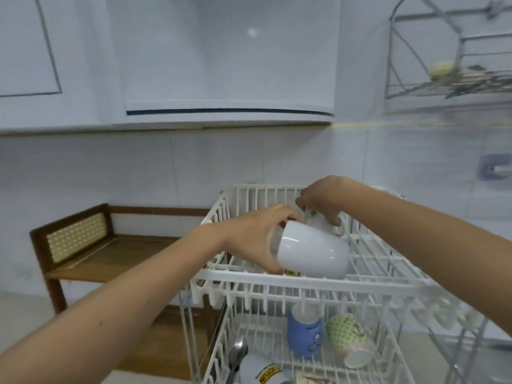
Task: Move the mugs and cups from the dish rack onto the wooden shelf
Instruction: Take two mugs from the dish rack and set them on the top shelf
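Observation:
A white wire dish rack with two tiers stands in front of me. My left hand grips a large white mug by its base, tilted on its side over the top tier. Just behind it, my right hand holds a smaller white cup from above. On the lower tier a blue mug and a green patterned mug lie upside down, and a white mug with yellow print sits at the front. The wooden shelf stands to the left, its top board bare.
A spoon lies in the lower tier beside the printed mug. A metal wall rack with a yellow soap hangs at upper right. White cabinets overhang the tiled wall. The shelf has a rattan side panel and a lower board.

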